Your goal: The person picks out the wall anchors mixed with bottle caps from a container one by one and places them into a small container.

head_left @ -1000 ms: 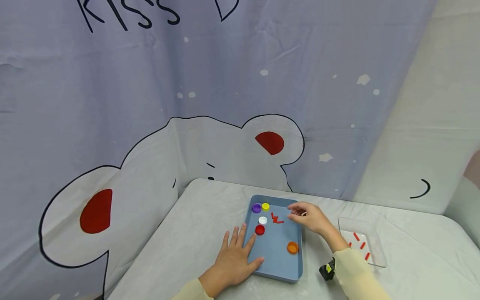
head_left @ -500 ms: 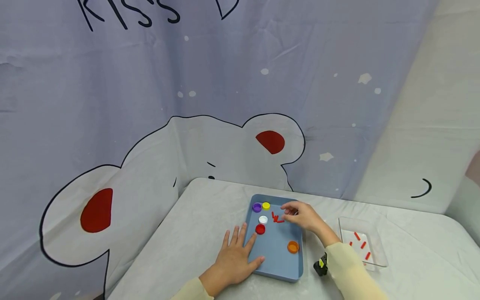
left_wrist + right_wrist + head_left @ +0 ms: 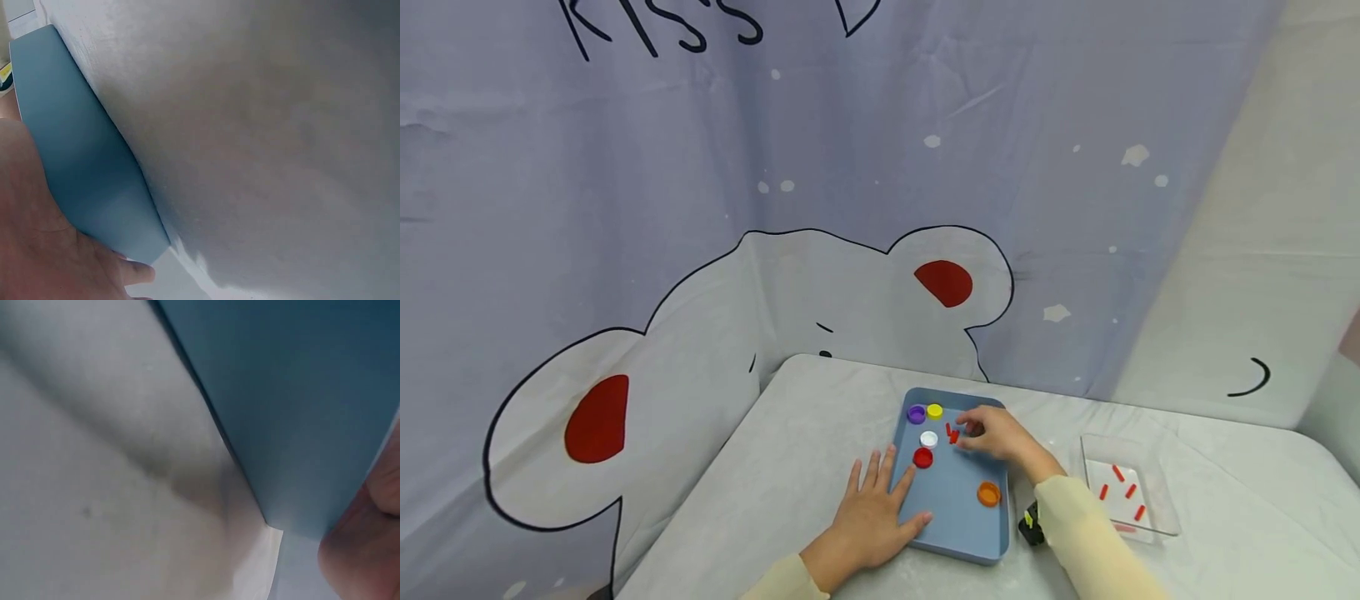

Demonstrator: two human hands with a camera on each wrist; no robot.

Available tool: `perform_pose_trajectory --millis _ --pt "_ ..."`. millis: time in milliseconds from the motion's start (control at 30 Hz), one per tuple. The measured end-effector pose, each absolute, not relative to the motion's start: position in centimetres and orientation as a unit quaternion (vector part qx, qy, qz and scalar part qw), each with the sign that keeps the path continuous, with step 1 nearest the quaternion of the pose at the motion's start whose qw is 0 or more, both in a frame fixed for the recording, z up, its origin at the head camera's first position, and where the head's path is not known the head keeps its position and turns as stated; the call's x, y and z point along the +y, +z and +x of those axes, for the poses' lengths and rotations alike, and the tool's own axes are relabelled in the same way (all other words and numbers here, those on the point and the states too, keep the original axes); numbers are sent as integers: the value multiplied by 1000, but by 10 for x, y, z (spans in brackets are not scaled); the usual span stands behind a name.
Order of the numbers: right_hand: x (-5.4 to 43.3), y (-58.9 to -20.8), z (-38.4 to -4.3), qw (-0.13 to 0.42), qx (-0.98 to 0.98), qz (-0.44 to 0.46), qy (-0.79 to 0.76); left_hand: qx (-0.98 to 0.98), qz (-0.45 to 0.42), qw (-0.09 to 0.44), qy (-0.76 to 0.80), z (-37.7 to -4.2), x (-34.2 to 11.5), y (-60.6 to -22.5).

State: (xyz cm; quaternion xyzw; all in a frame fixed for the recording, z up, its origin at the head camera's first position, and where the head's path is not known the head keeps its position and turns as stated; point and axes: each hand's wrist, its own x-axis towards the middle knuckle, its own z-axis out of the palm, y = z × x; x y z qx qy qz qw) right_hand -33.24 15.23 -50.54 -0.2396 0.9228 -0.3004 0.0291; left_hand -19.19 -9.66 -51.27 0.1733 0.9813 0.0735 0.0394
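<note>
My left hand [image 3: 868, 521] lies with spread, straight fingers over the left edge of a blue-grey tray [image 3: 947, 521]. In the left wrist view, that palm is against the tray's outer wall [image 3: 87, 137]. My right hand [image 3: 996, 433] reaches over the tray's right side, its thumb and index fingertips apart beside several small red sticks [image 3: 952, 434]. Its thumb covers part of the sticks. Along the tray's left half sit a purple cap [image 3: 917, 414], a yellow cap [image 3: 934, 412], a white cap [image 3: 928, 439] and a red cap [image 3: 922, 457]. An orange cap [image 3: 988, 494] sits lower right.
To the right of the tray stands a clear plastic box [image 3: 1161, 500] with several red sticks [image 3: 1131, 491] in it. A black device [image 3: 1031, 527] shows beside the right sleeve. A white cloth [image 3: 820, 433] covers the table, and a printed curtain [image 3: 850, 150] hangs behind.
My right hand has moved left and slightly down over the tray, up to the red sticks, and its thumb now overlaps the lowest one. My left hand has stayed in place.
</note>
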Motion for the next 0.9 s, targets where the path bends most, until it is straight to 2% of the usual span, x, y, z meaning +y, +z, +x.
perform_pose_trajectory --millis 333,900 --pt "144 -505 -331 -6 955 -218 -198 981 180 32 70 -193 -97 -514" --pt "137 -508 -331 -20 966 -185 -177 982 174 35 67 -193 -96 -515"
